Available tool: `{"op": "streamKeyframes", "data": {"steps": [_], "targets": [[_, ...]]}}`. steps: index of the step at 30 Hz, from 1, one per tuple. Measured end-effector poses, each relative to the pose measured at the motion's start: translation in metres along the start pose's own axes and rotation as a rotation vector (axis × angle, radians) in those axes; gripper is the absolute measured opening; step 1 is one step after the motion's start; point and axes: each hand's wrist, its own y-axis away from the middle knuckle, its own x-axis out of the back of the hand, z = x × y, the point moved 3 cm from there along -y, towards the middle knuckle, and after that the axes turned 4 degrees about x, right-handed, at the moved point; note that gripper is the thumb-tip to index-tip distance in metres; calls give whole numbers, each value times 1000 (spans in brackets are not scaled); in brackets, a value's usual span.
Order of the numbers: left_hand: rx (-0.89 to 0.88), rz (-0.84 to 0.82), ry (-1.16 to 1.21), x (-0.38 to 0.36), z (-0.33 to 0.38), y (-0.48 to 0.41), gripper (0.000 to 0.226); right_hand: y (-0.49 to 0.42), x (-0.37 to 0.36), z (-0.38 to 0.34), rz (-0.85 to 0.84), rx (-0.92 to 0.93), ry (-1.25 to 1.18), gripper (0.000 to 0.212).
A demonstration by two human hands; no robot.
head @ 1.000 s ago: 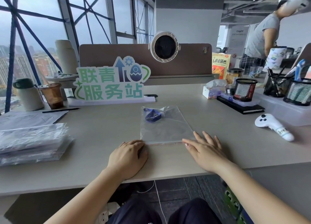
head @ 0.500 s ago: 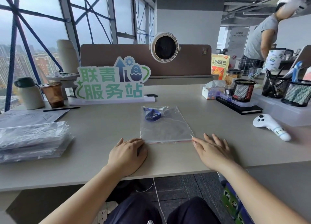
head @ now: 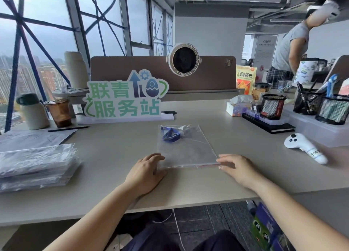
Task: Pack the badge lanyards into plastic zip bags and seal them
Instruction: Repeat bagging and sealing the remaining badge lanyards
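A clear plastic zip bag (head: 188,150) lies flat on the grey table (head: 105,156) in front of me, its zip edge toward me. A blue badge lanyard (head: 171,136) sits folded inside it at the far left corner. My left hand (head: 145,172) rests palm down on the bag's near left corner, fingers lightly bent. My right hand (head: 238,168) lies relaxed at the near right corner, fingertips touching the end of the zip strip. Neither hand grips anything.
A stack of packed clear bags (head: 35,165) lies at the left. A green sign (head: 124,97) stands behind the bag, a coffee cup (head: 59,112) to its left. A white controller (head: 306,148) and mesh pen holders (head: 272,107) are on the right. A person (head: 290,48) stands far right.
My right hand has slid a little to the right along the zip edge, off the bag's corner. My left hand and the bag have stayed in place.
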Motion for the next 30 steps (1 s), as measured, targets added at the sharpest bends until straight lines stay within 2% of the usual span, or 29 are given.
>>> {"op": "streamKeyframes", "data": {"steps": [4, 7, 10, 13, 15, 17, 19, 20, 22, 24, 26, 28, 30], "targets": [[-40, -41, -52, -1, 0, -12, 45, -9, 0, 3, 116, 58, 215, 12], [-76, 10, -32, -1, -4, -16, 57, -14, 0, 5, 77, 105, 212, 10], [-82, 7, 6, 1, -5, -18, 45, -20, 3, 5, 12, 170, 127, 14], [-76, 34, -32, 5, -2, -18, 29, -25, 5, 2, 37, 210, 183, 5], [-100, 67, -88, 7, 0, -14, 33, -25, 0, 2, 56, 224, 218, 5], [-106, 77, -93, 8, -2, -11, 52, -24, -4, 4, 75, 219, 152, 5], [-125, 88, -41, 7, -7, -10, 64, -23, -5, 4, 68, 145, -39, 7], [-136, 99, 4, 6, -10, -11, 59, -24, -5, 3, 58, 105, -140, 7], [-110, 124, 137, 4, -11, -14, 32, -25, -5, 1, 37, 68, -301, 3], [-54, 160, 298, 5, -8, -15, 4, -24, -7, -1, -59, 74, -325, 22], [-14, 180, 395, 6, -6, -18, 15, -25, -9, -1, -143, 48, -268, 35], [6, 179, 453, 5, -9, -25, 22, -31, -8, -2, -119, 48, -258, 20], [36, 191, 492, 6, -10, -33, 23, -39, -4, -9, -32, 63, -371, 2]]}}
